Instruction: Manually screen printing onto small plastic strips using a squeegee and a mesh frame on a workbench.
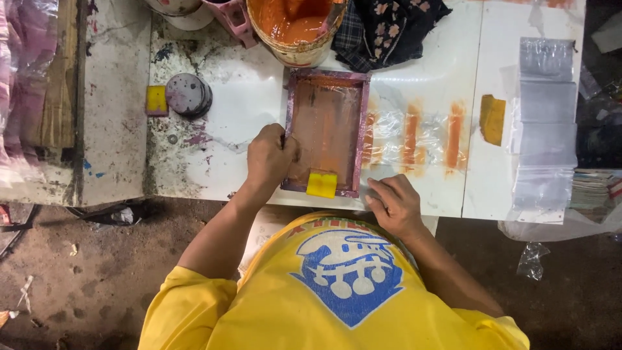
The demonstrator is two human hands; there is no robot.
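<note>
I'm gripping the screen frame [327, 133] edge with my left hand [269, 157]; my right hand [394, 204] is pressing flat beside it.

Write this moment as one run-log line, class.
left hand: on frame edge | right hand: flat on table | yellow scraper: inside frame | paint bucket: behind frame

White paint-stained table [246, 104] with printing frame [327, 133], orange paint bucket [295, 26] (nearly full), dark cloth [389, 26].
</note>
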